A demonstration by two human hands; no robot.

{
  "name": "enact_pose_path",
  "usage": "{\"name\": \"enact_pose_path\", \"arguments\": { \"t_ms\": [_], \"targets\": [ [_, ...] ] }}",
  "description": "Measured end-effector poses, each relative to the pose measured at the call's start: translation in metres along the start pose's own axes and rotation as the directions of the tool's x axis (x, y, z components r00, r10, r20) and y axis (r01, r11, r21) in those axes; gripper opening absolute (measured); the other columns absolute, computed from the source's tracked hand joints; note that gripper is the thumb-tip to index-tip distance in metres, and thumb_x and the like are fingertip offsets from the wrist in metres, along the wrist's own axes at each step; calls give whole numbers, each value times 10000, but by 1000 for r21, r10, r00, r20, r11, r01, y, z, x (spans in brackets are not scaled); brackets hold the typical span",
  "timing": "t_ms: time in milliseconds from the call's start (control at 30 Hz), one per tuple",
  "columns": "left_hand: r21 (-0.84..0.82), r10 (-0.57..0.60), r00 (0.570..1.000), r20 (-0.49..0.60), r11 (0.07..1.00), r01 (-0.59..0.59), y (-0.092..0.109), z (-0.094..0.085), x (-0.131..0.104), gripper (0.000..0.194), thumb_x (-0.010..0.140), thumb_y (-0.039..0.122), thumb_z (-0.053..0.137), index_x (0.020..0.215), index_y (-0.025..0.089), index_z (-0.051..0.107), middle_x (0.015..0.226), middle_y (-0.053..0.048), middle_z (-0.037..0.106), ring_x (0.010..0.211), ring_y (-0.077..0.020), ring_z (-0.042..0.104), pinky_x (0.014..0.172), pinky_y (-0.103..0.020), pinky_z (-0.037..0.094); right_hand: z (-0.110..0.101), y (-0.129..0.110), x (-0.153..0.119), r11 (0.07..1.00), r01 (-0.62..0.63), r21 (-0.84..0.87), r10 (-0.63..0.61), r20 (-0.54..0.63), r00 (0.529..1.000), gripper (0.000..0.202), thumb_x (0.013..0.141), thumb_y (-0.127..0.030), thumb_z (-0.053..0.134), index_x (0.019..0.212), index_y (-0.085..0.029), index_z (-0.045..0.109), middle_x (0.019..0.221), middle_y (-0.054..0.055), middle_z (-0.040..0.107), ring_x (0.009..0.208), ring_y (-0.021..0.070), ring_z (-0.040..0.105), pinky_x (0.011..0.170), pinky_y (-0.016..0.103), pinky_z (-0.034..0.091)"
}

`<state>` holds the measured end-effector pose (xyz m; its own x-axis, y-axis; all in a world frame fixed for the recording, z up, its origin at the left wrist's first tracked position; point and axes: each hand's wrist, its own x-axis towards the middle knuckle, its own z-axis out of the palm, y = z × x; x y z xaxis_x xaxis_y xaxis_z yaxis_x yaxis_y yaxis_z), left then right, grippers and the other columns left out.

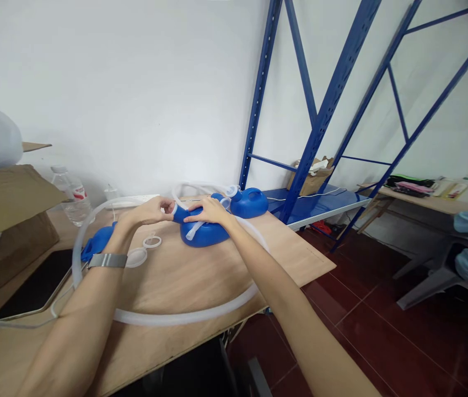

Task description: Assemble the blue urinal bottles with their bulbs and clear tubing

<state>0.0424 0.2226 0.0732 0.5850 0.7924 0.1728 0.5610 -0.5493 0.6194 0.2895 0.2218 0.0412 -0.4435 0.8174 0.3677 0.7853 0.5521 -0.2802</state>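
Observation:
A blue plastic urinal bottle (205, 237) with a slanted neck lies on the wooden table (200, 275). My right hand (211, 210) grips it from above, fingers over its top and by the neck. At the white-rimmed mouth (173, 212), my left hand (153, 210) has its thumb and fingers closed on the rim; whether it pinches a small part there I cannot tell. A translucent hose (184, 318) loops around the bottle, and a whitish hose end (193, 230) lies against its front. Nearby on the table are a clear ring (152, 241) and a round translucent cap (136, 257).
Another blue bottle (250, 203) stands at the back right, a blue piece (99, 242) beyond my left wrist. At left are a water bottle (72, 196), a cardboard box (14, 220) and a dark-screened device (35, 284). Blue metal shelving (320, 207) rises beyond the table's right edge.

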Motion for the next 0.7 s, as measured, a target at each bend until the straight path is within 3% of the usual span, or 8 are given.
{"name": "enact_pose_path", "arguments": {
  "t_ms": [400,700],
  "targets": [
    [235,44,999,-14,971,-40,17,-1,-11,182,620,373,625,654,224,526,635,19,565,624,-161,499,616,-291,377,-3,0,-3,999,41,32,-40,-11,999,461,813,-650,820,1104,-293,846,1169,16,818,1165,241,735,1048,313,507],
    [573,133,979,-156,819,-20,14,17,-9,116,703,335,556,685,238,495,661,-57,610,610,-215,539,615,-333,350,-2,0,1,1000,-11,1,11,-19,1000,463,814,-677,802,1093,-310,845,1176,7,818,1202,252,726,1065,335,519]
  ]
}}
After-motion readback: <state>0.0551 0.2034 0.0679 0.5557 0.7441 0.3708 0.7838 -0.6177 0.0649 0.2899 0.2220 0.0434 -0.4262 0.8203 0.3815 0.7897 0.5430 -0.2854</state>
